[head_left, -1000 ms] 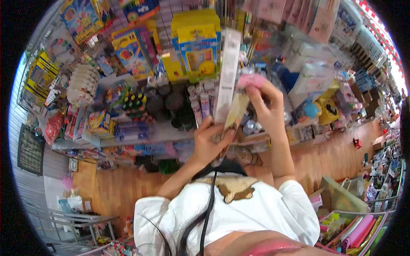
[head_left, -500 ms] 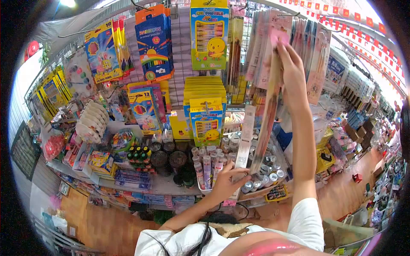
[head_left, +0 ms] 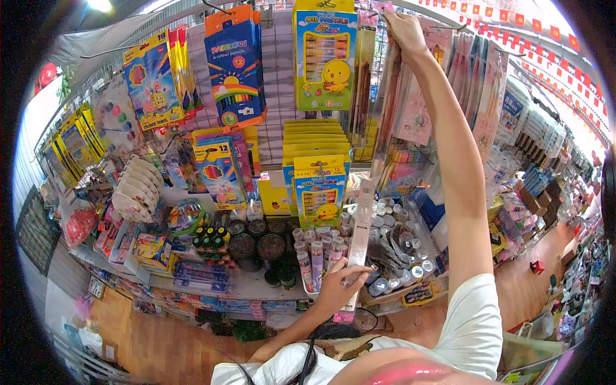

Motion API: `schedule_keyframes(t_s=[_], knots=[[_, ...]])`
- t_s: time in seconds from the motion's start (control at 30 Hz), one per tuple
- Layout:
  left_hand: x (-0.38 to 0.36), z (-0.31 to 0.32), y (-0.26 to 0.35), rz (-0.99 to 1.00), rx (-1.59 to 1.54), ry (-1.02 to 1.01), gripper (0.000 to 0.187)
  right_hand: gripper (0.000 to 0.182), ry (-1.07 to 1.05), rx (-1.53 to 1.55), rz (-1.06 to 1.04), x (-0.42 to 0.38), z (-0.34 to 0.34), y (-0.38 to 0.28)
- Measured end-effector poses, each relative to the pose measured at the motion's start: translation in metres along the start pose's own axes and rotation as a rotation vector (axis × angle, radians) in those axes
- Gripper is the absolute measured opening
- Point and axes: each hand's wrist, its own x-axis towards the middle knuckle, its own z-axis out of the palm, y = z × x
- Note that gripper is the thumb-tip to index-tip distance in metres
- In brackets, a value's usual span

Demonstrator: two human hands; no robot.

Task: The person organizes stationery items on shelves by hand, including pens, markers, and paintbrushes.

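Note:
My left hand (head_left: 336, 289) is closed around a long, narrow white packet (head_left: 362, 231) with a printed label, held nearly upright in front of the lower shelf. High up, my right hand (head_left: 405, 33) pinches the pink top of a long, slim clear packet (head_left: 385, 96) that hangs down below it. What that packet contains is too blurred to tell. Similar slim packets (head_left: 364, 77) hang just left of it. Pink-backed hanging packets (head_left: 417, 106) are behind my right forearm.
Yellow oil pastel boxes (head_left: 325, 61) and blue colour pencil packs (head_left: 234, 74) hang to the left. Below, several capped tubes (head_left: 317, 256) and round containers (head_left: 417, 271) stand on the shelf (head_left: 247, 282). Metal hooks (head_left: 109, 54) stick out from the rack.
My right hand has risen and moved left, carrying the slim clear packet up beside the similar ones. Its lower end has left my left hand, which still holds the white packet.

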Motion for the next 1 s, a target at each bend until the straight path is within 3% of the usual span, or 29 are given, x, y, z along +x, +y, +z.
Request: schedule_keyframes(t_s=[0.13,0.47,0.6,0.63,0.73,0.83,1.0], knots=[[-0.002,0.002,-0.005,0.092,-0.054,0.073,0.016,0.035,-0.071,0.196,0.197,-0.018,-0.006,-0.027],[-0.004,0.002,-0.011,0.077,-0.053,0.084,0.015,0.036,-0.151,0.196,0.247,-0.011,0.009,-0.007],[-0.004,0.001,-0.015,0.117,-0.002,0.085,0.015,0.034,0.048,0.011,0.390,0.002,0.031,0.004],[-0.005,0.000,-0.017,0.104,-0.001,0.081,0.014,0.031,0.033,-0.026,0.322,0.018,0.037,0.034],[-0.008,0.002,-0.028,0.090,-0.030,0.085,0.014,0.041,-0.021,-0.314,0.328,0.025,0.041,0.029],[-0.008,0.001,-0.028,0.139,-0.072,0.131,0.015,0.044,0.087,-0.143,0.345,0.029,0.055,0.047],[-0.009,-0.003,-0.024,0.131,-0.039,0.154,0.015,0.042,0.073,-0.278,0.319,0.026,0.058,0.037]])
